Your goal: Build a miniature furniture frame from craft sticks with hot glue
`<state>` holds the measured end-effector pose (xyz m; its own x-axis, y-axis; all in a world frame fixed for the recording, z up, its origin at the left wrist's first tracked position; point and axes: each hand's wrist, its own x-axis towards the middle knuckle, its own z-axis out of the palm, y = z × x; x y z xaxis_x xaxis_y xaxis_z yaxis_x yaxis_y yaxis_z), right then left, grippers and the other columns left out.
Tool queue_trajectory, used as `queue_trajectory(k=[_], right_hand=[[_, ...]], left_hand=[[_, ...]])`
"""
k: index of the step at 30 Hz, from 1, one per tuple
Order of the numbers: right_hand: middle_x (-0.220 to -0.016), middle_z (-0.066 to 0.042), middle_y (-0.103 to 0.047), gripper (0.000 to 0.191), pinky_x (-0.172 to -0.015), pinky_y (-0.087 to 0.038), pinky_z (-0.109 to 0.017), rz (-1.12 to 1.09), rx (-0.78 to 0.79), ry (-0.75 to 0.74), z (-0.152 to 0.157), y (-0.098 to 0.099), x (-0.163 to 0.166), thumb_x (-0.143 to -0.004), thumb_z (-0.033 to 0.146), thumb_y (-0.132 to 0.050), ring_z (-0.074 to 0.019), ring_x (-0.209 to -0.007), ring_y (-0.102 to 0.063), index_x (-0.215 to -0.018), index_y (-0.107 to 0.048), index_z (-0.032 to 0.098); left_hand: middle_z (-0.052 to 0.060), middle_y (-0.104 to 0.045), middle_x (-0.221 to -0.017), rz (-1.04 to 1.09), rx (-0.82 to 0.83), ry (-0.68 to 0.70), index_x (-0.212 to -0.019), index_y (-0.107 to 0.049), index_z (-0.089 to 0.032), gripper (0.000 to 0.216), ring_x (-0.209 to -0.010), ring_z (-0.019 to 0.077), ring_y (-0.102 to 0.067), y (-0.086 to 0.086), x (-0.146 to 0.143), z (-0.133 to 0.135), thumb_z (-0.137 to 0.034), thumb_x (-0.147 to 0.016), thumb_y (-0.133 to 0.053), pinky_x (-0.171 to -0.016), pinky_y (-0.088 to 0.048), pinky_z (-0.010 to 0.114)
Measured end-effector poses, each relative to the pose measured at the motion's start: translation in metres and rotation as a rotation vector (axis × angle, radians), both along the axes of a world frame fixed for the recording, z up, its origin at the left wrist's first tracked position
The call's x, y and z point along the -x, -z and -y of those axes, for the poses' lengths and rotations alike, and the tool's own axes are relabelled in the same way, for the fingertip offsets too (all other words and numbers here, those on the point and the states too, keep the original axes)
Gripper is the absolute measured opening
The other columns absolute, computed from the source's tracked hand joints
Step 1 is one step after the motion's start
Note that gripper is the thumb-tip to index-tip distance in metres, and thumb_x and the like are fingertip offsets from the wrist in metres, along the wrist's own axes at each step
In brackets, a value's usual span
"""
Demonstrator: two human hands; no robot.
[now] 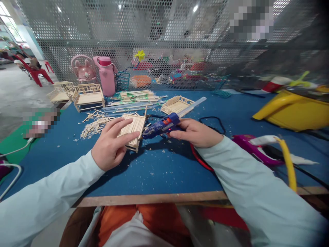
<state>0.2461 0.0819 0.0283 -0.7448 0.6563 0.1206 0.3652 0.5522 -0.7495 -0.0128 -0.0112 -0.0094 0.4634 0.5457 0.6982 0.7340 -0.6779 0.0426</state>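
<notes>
My left hand (109, 142) grips a small bench of thin wooden sticks (133, 124), its index and middle fingers laid across the slatted top. The bench is tilted, with a short leg frame showing below; my palm hides its left part. In my right hand (196, 132) is a blue hot glue gun (163, 125), fingers wrapped round its handle. A clear glue stick (192, 106) sticks out of the gun's back. The nozzle points left, close to the bench's right edge; whether it touches I cannot tell.
Stick offcuts (94, 127) lie left of the bench. Behind are bundled sticks (138, 96), a stick tray (171, 104) and finished stick chairs (88, 96). A pink bottle (107, 77) stands by the mesh screen (128, 31). At right are a purple tool (259, 149) and a yellow container (295, 109).
</notes>
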Motion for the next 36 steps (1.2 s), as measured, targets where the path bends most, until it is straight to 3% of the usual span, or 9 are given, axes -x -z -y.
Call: queue_trajectory(k=[5, 13, 23, 30, 33, 36], right_hand=[[-0.081, -0.004, -0.063, 0.044, -0.070, -0.043, -0.029, 0.043, 0.080, -0.048, -0.012, -0.003, 0.009, -0.070, 0.050, -0.058, -0.0148, -0.071, -0.054, -0.089, -0.064, 0.011], [-0.063, 0.001, -0.054, 0.040, -0.048, -0.035, -0.022, 0.015, 0.140, -0.014, -0.014, -0.003, 0.002, -0.068, 0.052, -0.060, -0.0080, -0.052, -0.043, -0.077, -0.060, 0.012], [-0.061, 0.000, -0.054, 0.038, -0.046, -0.035, -0.023, -0.083, 0.140, 0.026, -0.004, -0.008, -0.008, -0.066, 0.055, -0.061, -0.0082, -0.049, -0.041, -0.068, -0.058, 0.017], [-0.064, -0.001, -0.057, 0.037, -0.045, -0.034, -0.024, -0.141, 0.205, 0.027, -0.008, -0.003, -0.012, -0.065, 0.053, -0.062, -0.0087, -0.048, -0.042, -0.069, -0.058, 0.017], [-0.069, -0.003, -0.059, 0.036, -0.046, -0.034, -0.026, -0.209, 0.215, 0.084, -0.014, 0.002, -0.018, -0.066, 0.053, -0.060, -0.0097, -0.049, -0.043, -0.071, -0.057, 0.017], [-0.066, -0.002, -0.056, 0.033, -0.048, -0.034, -0.027, -0.352, 0.138, 0.249, -0.024, 0.006, -0.027, -0.068, 0.051, -0.058, -0.0105, -0.048, -0.042, -0.077, -0.054, 0.019]], left_hand=[[0.010, -0.042, -0.129, 0.001, -0.012, -0.002, -0.113, -0.053, -0.022, 0.059, -0.119, 0.0272, -0.037, 0.001, 0.000, -0.001, 0.003, -0.059, -0.046, -0.096, -0.035, 0.051], [0.007, -0.043, -0.129, 0.014, -0.001, -0.004, -0.114, -0.052, -0.025, 0.061, -0.119, 0.0269, -0.037, 0.001, 0.000, -0.001, 0.003, -0.060, -0.046, -0.094, -0.036, 0.053], [0.008, -0.043, -0.130, 0.028, -0.010, 0.005, -0.117, -0.050, -0.026, 0.062, -0.119, 0.0275, -0.037, 0.002, 0.000, -0.001, 0.001, -0.062, -0.046, -0.094, -0.035, 0.054], [0.012, -0.045, -0.127, 0.077, 0.001, -0.009, -0.123, -0.044, -0.021, 0.064, -0.118, 0.0260, -0.040, 0.001, -0.002, 0.000, 0.001, -0.063, -0.045, -0.096, -0.035, 0.051], [0.011, -0.047, -0.125, 0.123, 0.044, -0.057, -0.120, -0.047, -0.019, 0.059, -0.115, 0.0255, -0.043, 0.003, 0.000, -0.002, -0.002, -0.063, -0.044, -0.095, -0.036, 0.051], [0.011, -0.051, -0.120, 0.133, 0.107, -0.087, -0.111, -0.054, -0.019, 0.049, -0.111, 0.0247, -0.047, 0.006, 0.003, -0.006, -0.004, -0.066, -0.045, -0.092, -0.040, 0.049]])
